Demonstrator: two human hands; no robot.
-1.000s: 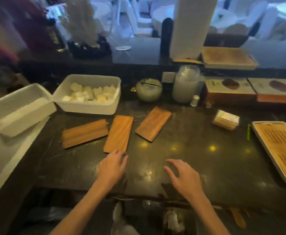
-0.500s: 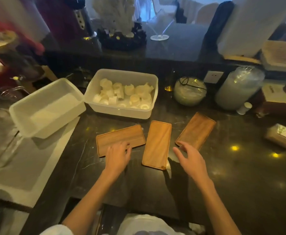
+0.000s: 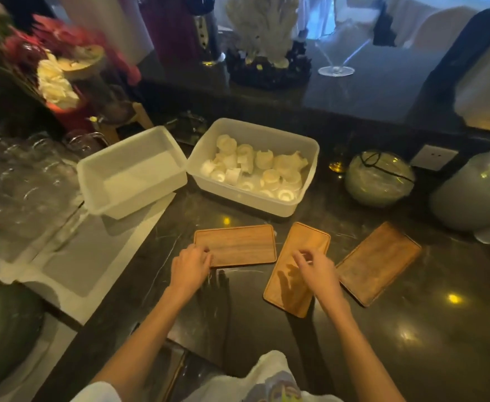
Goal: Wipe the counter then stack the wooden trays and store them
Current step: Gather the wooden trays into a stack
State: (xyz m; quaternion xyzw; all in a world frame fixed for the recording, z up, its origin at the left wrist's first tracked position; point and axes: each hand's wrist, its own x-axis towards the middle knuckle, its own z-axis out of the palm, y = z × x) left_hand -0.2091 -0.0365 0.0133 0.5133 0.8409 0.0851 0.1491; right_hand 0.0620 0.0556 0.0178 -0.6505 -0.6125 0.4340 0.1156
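The left hand (image 3: 191, 266) gripped the near-left corner of the left tray (image 3: 238, 245), fingers curled at its rim. The right hand (image 3: 319, 269) was over the middle tray (image 3: 306, 240), fingers loosely bent, grasping nothing; contact could not be confirmed. The right tray (image 3: 378, 262) lay just beside. All 3 lay flat on the counter (image 3: 412, 329). They were judged light, stiff and thin: lift by a rim edge.

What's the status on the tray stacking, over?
Left hand grips left tray at its near corner. Right hand over middle tray, grip unclear. Three trays flat, side by side, none stacked; right tray untouched. Nothing in the way.
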